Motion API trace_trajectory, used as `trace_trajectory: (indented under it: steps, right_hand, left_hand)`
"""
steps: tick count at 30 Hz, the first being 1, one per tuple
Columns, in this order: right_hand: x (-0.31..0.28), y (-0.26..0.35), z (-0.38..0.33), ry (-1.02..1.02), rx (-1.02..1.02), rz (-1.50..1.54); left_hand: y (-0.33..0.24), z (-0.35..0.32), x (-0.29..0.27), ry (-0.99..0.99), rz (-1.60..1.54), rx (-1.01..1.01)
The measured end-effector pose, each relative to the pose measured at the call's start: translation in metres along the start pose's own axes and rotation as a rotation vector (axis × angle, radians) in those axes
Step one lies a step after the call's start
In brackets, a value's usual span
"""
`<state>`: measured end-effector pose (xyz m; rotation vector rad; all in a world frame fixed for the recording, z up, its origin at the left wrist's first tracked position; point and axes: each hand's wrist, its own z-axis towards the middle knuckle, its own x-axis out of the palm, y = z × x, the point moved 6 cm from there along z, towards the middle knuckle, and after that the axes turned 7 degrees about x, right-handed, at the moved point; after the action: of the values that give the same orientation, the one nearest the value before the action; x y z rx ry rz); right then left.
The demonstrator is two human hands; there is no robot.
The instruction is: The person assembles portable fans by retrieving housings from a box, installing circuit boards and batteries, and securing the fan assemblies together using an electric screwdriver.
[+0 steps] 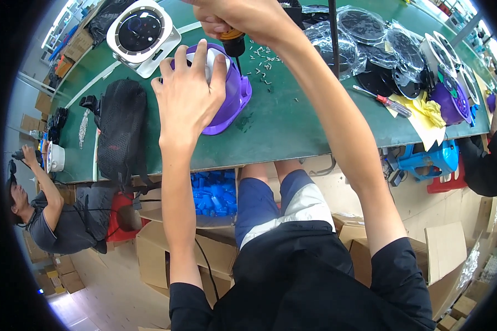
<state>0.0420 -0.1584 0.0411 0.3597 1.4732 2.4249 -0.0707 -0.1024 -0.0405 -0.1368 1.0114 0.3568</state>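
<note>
My left hand (189, 94) lies spread over a purple and white plastic housing (230, 95) that stands on the green table (292, 121), pressing it down. My right hand (242, 19) grips an electric screwdriver (233, 44) with an orange collar. Its black bit points down at the housing's far right side. Small white screws (264, 58) lie scattered just right of the bit.
A round white and black unit (141, 32) sits at the back left, a black mesh bag (121, 129) beside it. Bagged black discs (364, 38), a red-handled screwdriver (385, 101), yellow cloth (425, 113) and another purple housing (451, 102) lie right. Blue parts (214, 193) fill a box below. Other people sit at both ends.
</note>
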Motion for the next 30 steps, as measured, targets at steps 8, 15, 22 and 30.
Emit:
trace_trajectory:
  steps: [8,15,22,30]
  right_hand:
    - [-0.003,0.007,-0.004,-0.064,-0.043,-0.008]
    - [-0.026,0.025,-0.017,-0.410,-0.448,-0.403]
    - [-0.040,0.022,-0.025,-0.342,-0.197,-0.112]
    - [-0.021,0.018,-0.023,-0.402,-0.424,-0.062]
  left_hand:
    - [-0.001,-0.001,0.000,0.009,0.025,-0.031]
    - [-0.003,-0.001,0.000,0.037,-0.007,-0.046]
    - [0.016,0.011,-0.001,0.121,-0.183,0.338]
    - [0.028,0.017,-0.004,0.252,-0.329,0.076]
